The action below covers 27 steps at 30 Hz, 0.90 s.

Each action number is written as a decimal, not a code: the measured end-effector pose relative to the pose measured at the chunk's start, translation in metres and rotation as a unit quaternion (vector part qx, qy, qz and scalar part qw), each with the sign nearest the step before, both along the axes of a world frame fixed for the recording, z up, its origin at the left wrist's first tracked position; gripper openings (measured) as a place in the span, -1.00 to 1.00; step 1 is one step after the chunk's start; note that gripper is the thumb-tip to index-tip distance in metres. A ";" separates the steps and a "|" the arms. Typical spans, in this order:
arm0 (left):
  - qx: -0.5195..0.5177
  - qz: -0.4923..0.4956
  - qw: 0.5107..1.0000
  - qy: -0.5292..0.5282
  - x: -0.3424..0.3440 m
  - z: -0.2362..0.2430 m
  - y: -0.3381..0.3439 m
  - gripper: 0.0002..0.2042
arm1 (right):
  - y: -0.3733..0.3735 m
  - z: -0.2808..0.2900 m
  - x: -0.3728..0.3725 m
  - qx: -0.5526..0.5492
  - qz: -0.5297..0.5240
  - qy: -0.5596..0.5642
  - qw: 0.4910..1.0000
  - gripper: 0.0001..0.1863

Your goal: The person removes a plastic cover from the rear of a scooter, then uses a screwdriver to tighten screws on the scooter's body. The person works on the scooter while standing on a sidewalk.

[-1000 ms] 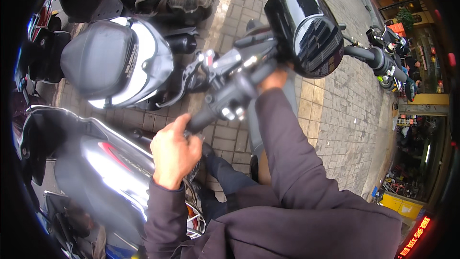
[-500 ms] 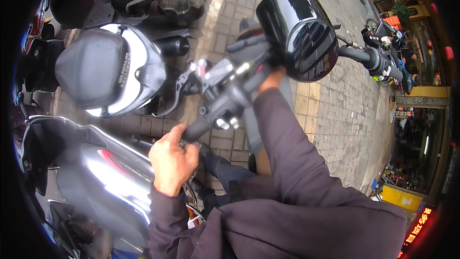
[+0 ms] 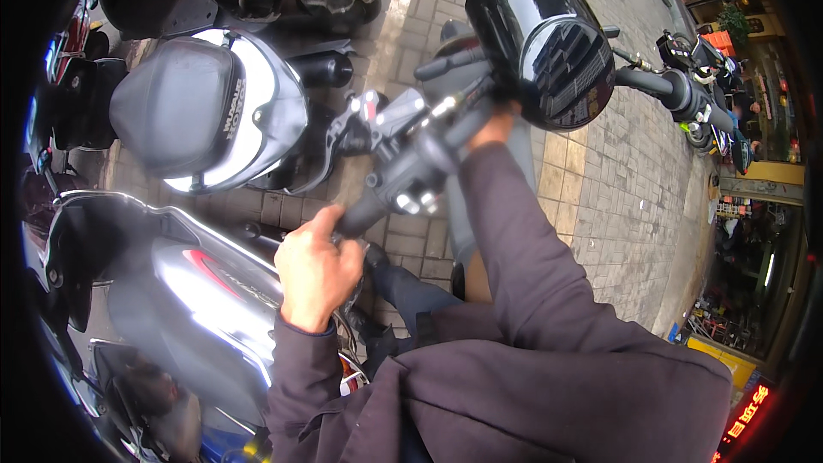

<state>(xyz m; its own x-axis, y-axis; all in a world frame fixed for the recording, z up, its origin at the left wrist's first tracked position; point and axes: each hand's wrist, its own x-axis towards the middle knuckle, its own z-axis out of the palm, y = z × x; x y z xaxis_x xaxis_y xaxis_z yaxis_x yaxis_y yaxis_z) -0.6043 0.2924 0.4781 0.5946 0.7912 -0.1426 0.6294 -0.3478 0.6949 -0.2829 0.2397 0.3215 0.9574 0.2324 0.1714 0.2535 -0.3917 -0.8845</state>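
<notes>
A motorbike's black handlebar runs slantwise through the middle of the view, with a brake lever and switch buttons on it. My left hand is closed around the near end of its rubber grip, index finger laid along it. Farther up, my right hand reaches in behind the bar, beside a round glossy black headlight. The fingers of that hand are hidden by the bar and the headlight. Around the bar's middle the picture is blurred.
A scooter with a black seat and white tail stands to the left. Nearer on the left is a silver-and-black scooter. Paving bricks stretch to the right, toward shopfronts. Another motorbike stands at the far right.
The whole view has shifted slightly, the scene sliding a little to the right. My left hand stays on the grip, and my right hand remains behind the bar.
</notes>
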 end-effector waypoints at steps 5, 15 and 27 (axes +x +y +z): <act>0.002 0.023 1.000 -0.005 -0.005 -0.003 0.001 -0.63 | -0.002 0.005 -0.009 -0.012 -0.064 0.143 0.988 -0.37; 0.004 0.007 1.000 -0.023 -0.007 -0.006 0.002 -0.66 | 0.013 -0.021 0.002 0.020 -0.047 0.022 0.998 -0.48; -0.013 0.013 1.000 -0.010 -0.003 -0.005 -0.002 -0.68 | 0.005 -0.046 0.023 -0.173 0.026 -0.150 0.973 -0.43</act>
<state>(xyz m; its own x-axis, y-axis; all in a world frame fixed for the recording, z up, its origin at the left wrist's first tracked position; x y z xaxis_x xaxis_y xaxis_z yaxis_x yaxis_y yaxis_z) -0.6072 0.2904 0.4736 0.5769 0.8027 -0.1512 0.6241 -0.3137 0.7156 -0.2603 0.2448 0.2759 0.8622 0.3719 0.3438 0.5065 -0.6325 -0.5860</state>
